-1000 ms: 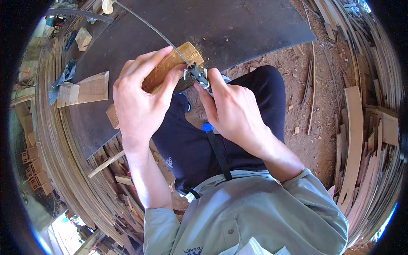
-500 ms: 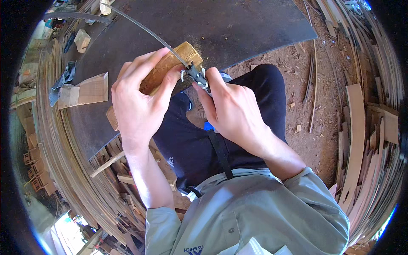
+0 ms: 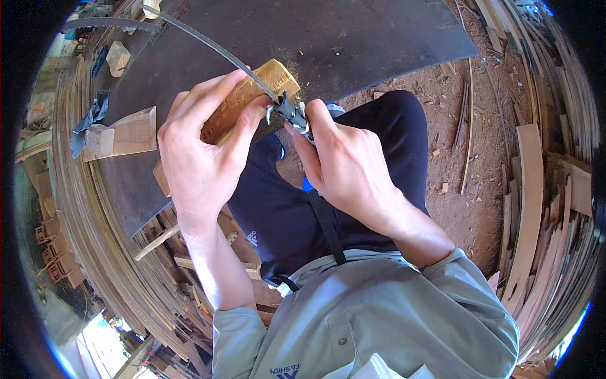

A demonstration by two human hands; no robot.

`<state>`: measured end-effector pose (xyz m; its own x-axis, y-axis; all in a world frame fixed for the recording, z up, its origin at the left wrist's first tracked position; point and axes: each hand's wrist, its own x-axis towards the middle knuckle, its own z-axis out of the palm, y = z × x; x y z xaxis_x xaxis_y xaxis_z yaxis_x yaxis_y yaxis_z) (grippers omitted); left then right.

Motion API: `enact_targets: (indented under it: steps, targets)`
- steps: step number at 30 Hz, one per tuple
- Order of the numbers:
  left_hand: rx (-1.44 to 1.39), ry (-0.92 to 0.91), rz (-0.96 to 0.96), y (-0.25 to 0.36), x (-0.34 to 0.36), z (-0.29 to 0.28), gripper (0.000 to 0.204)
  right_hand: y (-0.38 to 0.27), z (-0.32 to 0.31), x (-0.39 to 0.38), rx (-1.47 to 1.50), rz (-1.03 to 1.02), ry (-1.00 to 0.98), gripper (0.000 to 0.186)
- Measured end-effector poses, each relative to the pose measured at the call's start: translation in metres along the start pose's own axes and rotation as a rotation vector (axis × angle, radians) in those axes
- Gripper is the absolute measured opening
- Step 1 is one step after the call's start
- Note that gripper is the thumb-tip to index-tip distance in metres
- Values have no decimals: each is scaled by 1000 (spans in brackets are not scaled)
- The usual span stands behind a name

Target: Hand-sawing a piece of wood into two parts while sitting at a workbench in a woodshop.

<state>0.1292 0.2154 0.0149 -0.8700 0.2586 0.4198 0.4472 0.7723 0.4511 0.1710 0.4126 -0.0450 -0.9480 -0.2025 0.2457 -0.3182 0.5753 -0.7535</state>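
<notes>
My left hand point(image 3: 205, 142) is closed around a yellowish wood block point(image 3: 279, 76), with the thumb on its near side and the fingers along its far side. Across the top of the block, close to its right end, lies the long thin blade point(image 3: 211, 46) of a handsaw. My right hand point(image 3: 347, 155) is wrapped around the saw's dark handle point(image 3: 290, 115), which has ragged pale bits where it meets the blade. Fine sawdust speckles the block's end. The left fingertips are very near the blade; whether they touch it I cannot tell.
Beneath the block spreads a dark flat board point(image 3: 353, 38). A second curved saw blade point(image 3: 113, 23), a small wood block point(image 3: 118, 59) and a wood piece point(image 3: 129, 136) beside dark wrapping lie at left. Stacked strips point(image 3: 95, 208) flank the left, planks point(image 3: 526, 208) the right.
My left hand and the block have shifted slightly to the left. The saw handle and my right hand stay almost where they were.
</notes>
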Motion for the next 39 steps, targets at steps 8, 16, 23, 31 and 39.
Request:
enact_targets:
  steps: [8,16,23,31,39]
  targets:
    - [-8,15,-14,0,0,2,36,-4,-1,0,-14,39,-33,24]
    - [83,39,25,7,1,0,33,-3,-1,-15,-2,100,-44,23]
    - [139,49,-10,-2,0,2,37,39,7,-119,-25,210,-80,27]
    - [153,55,3,-2,-2,1,42,24,-41,-173,67,378,-16,15]
    - [83,62,-66,6,-2,1,46,1,-10,-15,-9,18,71,25]
